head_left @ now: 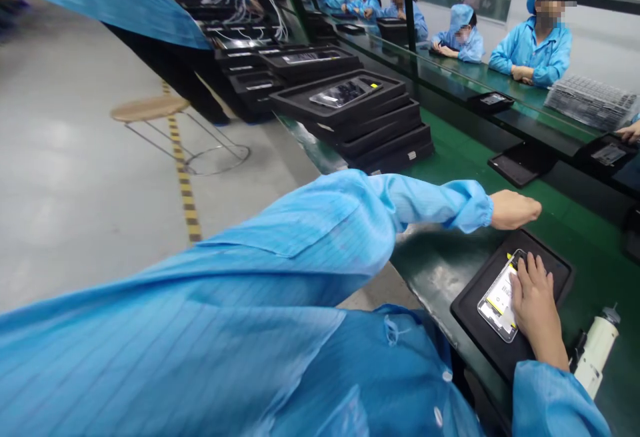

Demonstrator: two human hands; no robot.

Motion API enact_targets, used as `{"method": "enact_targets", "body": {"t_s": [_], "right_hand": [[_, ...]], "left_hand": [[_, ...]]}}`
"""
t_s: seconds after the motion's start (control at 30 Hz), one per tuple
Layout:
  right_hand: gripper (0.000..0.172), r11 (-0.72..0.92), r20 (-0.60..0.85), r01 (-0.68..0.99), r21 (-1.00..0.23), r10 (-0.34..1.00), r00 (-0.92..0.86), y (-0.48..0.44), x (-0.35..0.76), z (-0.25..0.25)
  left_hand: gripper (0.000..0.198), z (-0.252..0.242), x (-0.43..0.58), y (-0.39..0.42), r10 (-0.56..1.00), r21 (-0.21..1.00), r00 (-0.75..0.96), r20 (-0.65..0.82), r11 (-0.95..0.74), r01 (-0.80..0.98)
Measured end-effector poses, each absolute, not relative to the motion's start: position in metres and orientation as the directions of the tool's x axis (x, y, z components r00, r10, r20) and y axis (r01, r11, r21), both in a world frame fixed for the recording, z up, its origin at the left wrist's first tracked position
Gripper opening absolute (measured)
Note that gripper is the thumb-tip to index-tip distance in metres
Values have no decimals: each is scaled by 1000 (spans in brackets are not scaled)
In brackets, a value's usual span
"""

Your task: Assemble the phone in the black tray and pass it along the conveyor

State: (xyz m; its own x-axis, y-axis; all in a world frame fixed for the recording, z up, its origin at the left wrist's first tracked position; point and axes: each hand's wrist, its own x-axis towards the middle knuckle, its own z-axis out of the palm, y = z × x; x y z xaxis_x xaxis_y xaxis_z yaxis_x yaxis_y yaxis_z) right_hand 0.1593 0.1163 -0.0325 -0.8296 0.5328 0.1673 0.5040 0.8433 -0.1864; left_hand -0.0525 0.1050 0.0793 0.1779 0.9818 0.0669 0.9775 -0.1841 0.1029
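Note:
An opened phone (497, 300) with its white and yellow-edged battery showing lies tilted in a black tray (480, 337) on the bench. My right hand (537, 293) rests flat over the phone's right side, fingers stretched out. Beyond the tray's far edge, my left hand (516, 210) is held out with its fingers curled in. Whatever it may hold is hidden from this side. A white electric screwdriver (597, 350) is close to my right wrist.
Stacked black trays (370, 117) stand to the far left, a phone (345, 92) in the top one. Another black tray (523, 160) lies ahead. Across the bench sit several co-workers and a wire rack (590, 100). A round stool (150, 108) stands on the floor; a person stands behind it.

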Motion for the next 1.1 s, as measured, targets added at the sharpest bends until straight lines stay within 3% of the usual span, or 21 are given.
{"method": "enact_targets", "body": {"t_s": [0.1,0.23,0.3,0.37,0.5,0.6,0.7,0.83,0.93,1.03,1.1], "right_hand": [[61,840,211,484,-246,533,-819,117,159,-35],[63,807,383,433,-403,578,-721,118,162,-34],[60,781,469,420,-462,617,-632,119,165,-32],[57,759,510,433,-485,648,-566,120,167,-32],[58,778,462,443,-446,624,-630,123,170,-33],[59,786,449,452,-422,614,-649,124,171,-30],[54,712,528,492,-501,702,-478,123,176,-22],[55,633,518,555,-540,769,-373,115,188,-10],[68,607,460,631,-484,790,-407,108,197,-7],[88,580,341,682,-445,815,-469,103,200,-8],[96,563,269,695,-447,826,-495,100,199,-11]], "left_hand": [[40,85,-73,75,999,58,18,45,-20,998],[13,75,-90,33,1000,43,-20,16,20,999],[37,65,-83,23,999,59,7,39,-9,998],[41,54,-67,23,997,83,39,73,-45,996],[29,33,-36,33,958,72,188,217,-208,976],[21,29,-35,41,933,58,261,246,-283,957],[19,35,-51,46,952,116,91,291,-130,985],[39,41,-78,39,917,265,-291,273,219,939],[25,34,-96,29,911,300,-322,258,241,923],[47,21,-111,25,914,350,-322,247,226,909],[41,13,-121,30,925,348,-319,205,235,907]]}}
